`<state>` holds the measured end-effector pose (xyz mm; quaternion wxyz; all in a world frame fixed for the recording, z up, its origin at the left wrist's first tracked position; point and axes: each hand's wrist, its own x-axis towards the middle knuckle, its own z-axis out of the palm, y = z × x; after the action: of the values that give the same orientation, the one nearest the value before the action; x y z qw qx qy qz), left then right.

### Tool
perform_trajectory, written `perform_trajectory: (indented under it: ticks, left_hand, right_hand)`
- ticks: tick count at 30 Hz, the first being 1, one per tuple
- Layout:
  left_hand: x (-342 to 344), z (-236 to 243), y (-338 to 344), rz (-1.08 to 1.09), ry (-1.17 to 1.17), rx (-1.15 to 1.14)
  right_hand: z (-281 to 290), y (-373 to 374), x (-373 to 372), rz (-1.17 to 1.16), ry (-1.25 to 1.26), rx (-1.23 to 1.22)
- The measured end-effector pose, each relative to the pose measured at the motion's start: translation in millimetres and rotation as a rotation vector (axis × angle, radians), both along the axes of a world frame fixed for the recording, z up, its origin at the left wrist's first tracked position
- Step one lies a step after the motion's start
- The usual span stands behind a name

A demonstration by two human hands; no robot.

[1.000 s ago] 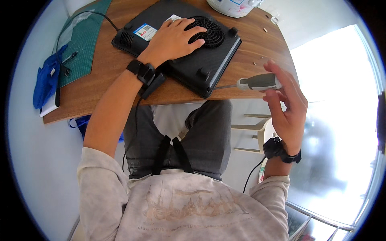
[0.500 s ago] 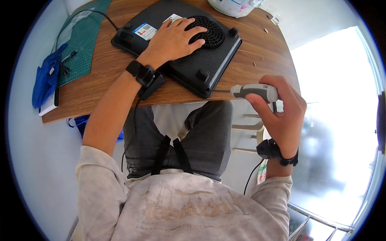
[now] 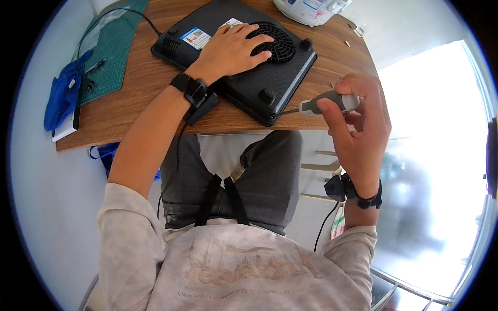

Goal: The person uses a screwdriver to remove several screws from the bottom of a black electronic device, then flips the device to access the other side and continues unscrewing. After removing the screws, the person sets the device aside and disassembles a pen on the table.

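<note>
A flat black appliance, which looks like an induction cooker (image 3: 236, 96), lies with its underside up on the table. Its round fan grille (image 3: 280, 45), stubby feet and labels face me. My left hand (image 3: 231, 51) rests on it with the fingers spread, fingertips reaching onto the grille. In my right hand (image 3: 360, 111) is a screwdriver (image 3: 328, 103) with a grey and white handle, gripped between thumb and fingers. Its shaft points left, and the tip meets the cooker's near right corner, by a screw hole. Whether a screw sits in that hole, I cannot tell.
The wooden table (image 3: 124, 116) curves round at the right. A green cutting mat (image 3: 111, 72) lies at the left, with a blue cloth or bag (image 3: 66, 93) and a power plug (image 3: 89, 84) over it. A white container (image 3: 308, 14) stands at the back. Small bits lie near the right edge.
My right hand has moved slightly away from me and turned the screwdriver, so its handle now slants more to the far side. My left hand keeps its place on the cooker.
</note>
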<state>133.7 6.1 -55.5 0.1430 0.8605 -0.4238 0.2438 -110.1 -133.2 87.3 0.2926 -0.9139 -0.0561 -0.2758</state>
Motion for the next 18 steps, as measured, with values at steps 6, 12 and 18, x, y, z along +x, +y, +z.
perform_trajectory:
  ticks: [6,12,18]
  left_hand:
    - [1,-1,1,0.004,-0.006,0.006]
    - [-2,-1,2,0.016,-0.028,0.026]
    - [-1,0,-1,0.014,-0.002,0.025]
  right_hand:
    - [4,-9,0,0.14,-0.04,0.002]
    - [12,-15,9,0.058,0.056,-0.021]
    - [15,-23,18,-0.104,-0.005,-0.162]
